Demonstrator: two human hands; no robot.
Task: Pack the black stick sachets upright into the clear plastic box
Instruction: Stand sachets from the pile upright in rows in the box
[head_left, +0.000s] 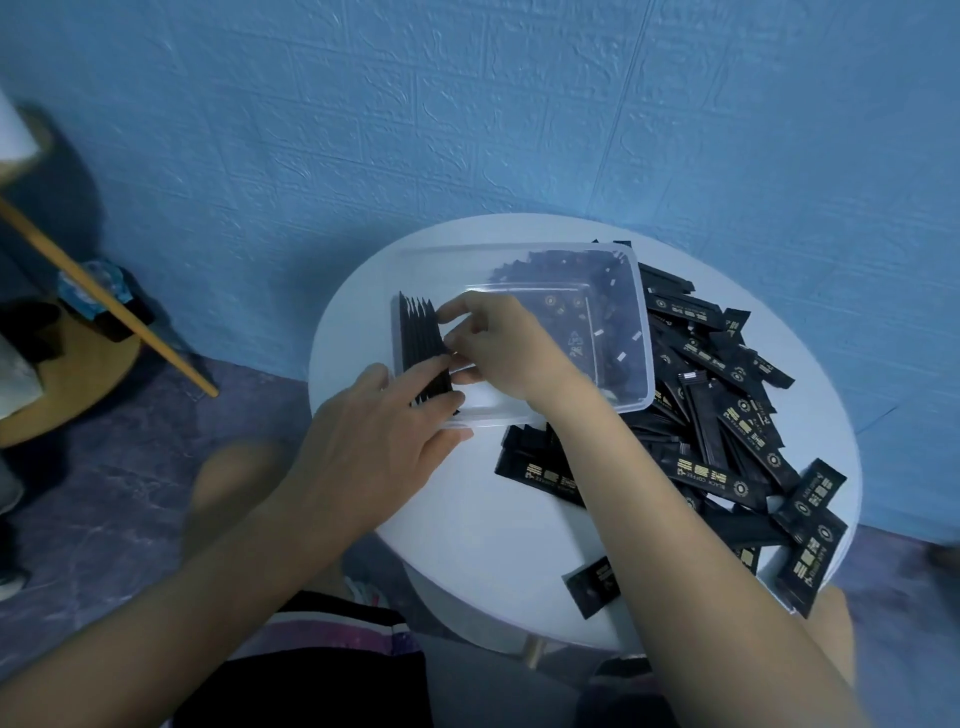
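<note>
Both hands (415, 395) steady sachets (422, 353) inside box (631, 332).

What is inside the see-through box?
A short row of black sachets stands on edge at the left end of the clear box. Both hands cover part of the row. The rest looks empty; sachets outside show through it.

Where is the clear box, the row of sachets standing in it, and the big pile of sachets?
clear box (641, 332): head view, its right wall.
row of sachets (418, 343): head view, middle of the row.
pile of sachets (737, 415): head view, middle of the heap.
</note>
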